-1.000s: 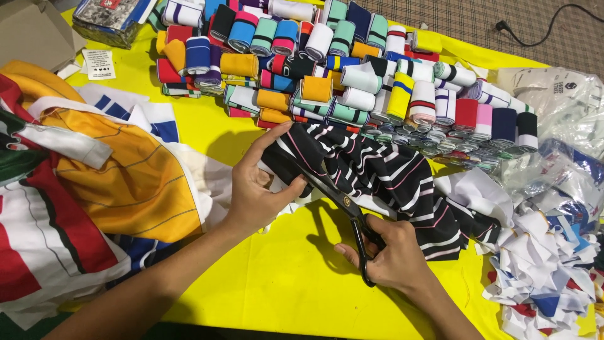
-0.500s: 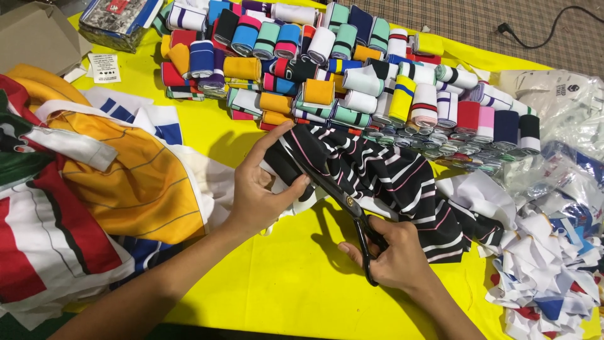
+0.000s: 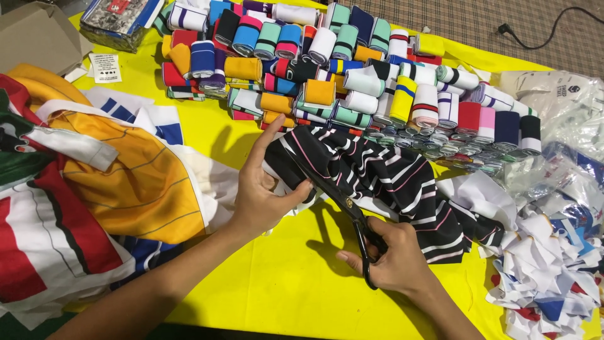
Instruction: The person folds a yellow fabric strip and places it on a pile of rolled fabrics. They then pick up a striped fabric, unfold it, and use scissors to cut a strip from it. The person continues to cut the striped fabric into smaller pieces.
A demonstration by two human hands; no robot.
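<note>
Here is the left hand (image 3: 261, 192), clamped on the near edge of a black striped fabric (image 3: 384, 176), thumb on top and fingers curled under, index finger pointing up along the cloth. The right hand (image 3: 393, 261) is closed through the handles of a pair of black scissors (image 3: 343, 204), and the blades run up and to the left, right into the fabric edge just beside the left thumb. How wide the blades stand is hard to tell, since the cloth is as dark as they are.

The fabric itself lies in the middle of the yellow desk (image 3: 296, 289), black with thin white and pink stripes, bunched up and trailing off to the right.

Behind it, a big heap of rolled fabric bands (image 3: 340, 69) in teal, orange, pink, navy and white stretches across the far side of the desk. On the left, a pile of garments (image 3: 94, 189) in orange, red, white and blue spreads out, touching the left forearm. On the right, white and blue fabric scraps (image 3: 547, 271) sit in a loose mound, with clear plastic bags (image 3: 560, 113) above them. A cardboard box (image 3: 38, 34) sits at the far left corner, a small white tag (image 3: 105, 67) just beside it.
</note>
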